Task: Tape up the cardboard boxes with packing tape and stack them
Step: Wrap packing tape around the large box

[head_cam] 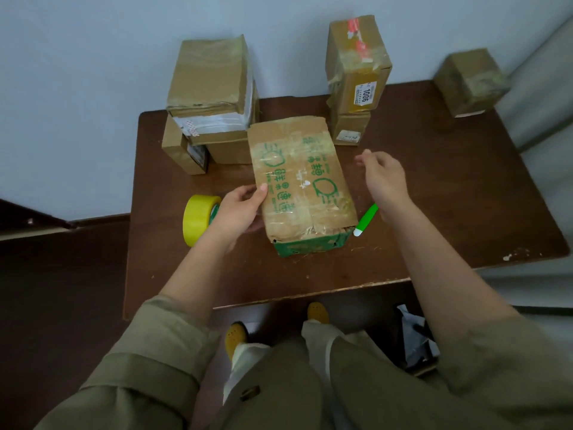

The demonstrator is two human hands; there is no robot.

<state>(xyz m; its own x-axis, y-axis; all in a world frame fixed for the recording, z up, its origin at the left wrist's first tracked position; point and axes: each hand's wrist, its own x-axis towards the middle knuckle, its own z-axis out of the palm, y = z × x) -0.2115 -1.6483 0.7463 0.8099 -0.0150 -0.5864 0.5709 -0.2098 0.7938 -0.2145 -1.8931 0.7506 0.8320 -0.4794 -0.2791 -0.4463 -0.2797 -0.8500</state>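
Hands [238, 209] at box [302, 178]; tape roll [198, 223], pen [366, 219] flank (stacks behind).

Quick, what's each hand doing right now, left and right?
Left hand: grips the left edge of the green-printed box, thumb on top.
Right hand: open, fingers loosely curled, raised beside the box, holding nothing.

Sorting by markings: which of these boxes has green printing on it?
The flat box in the middle, held by the left hand; the stacked boxes behind are plain brown.
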